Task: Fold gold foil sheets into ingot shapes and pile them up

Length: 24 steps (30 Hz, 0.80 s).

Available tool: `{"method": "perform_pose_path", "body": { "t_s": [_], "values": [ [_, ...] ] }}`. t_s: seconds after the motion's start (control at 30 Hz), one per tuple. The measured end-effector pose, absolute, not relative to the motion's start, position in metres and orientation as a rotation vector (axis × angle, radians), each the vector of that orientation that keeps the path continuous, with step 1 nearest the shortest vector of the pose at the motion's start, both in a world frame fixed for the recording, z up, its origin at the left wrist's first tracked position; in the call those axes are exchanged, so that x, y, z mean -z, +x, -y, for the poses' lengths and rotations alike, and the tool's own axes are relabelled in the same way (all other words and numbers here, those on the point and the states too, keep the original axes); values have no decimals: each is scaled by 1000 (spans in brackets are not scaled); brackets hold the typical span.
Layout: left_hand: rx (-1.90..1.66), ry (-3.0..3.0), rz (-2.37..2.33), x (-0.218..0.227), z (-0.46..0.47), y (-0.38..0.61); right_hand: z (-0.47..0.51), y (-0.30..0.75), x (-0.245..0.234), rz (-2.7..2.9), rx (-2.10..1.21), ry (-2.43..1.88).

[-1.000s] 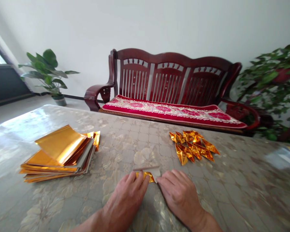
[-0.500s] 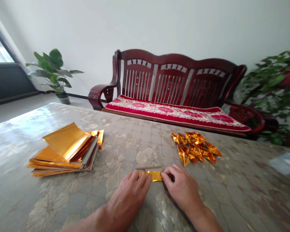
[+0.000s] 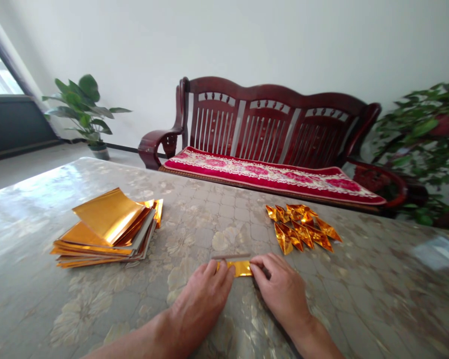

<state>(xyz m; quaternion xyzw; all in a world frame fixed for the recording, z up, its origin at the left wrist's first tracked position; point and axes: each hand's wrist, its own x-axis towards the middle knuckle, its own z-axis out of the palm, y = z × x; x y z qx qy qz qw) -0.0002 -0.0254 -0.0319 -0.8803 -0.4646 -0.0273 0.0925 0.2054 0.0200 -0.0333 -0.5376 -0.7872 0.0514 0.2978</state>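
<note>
Still, left hand (image 3: 201, 304) and right hand (image 3: 280, 291) pin the gold foil strip (image 3: 240, 269).

From my remote view, a dark red wooden bench (image 3: 277, 117) with a red floral cushion (image 3: 269, 177) stands beyond the surface (image 3: 52, 209), a potted plant (image 3: 84, 107) and window (image 3: 0, 67) sit left, and a leafy plant (image 3: 419, 134) sits right.
</note>
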Motion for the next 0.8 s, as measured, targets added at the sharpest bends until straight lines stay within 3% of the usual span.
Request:
{"method": "perform_pose_path", "body": {
  "t_s": [0.3, 0.6, 0.8],
  "values": [
    [99, -2596, 1388, 36, 26, 1, -9, 196, 31, 2257, -68, -1200],
    [18, -2559, 1429, 29, 35, -1, -15, 185, 26, 2217, -350, -1427],
    [-43, -2506, 1448, 24, 44, 1, -13, 173, 24, 2253, -180, -1523]
  ]
}}
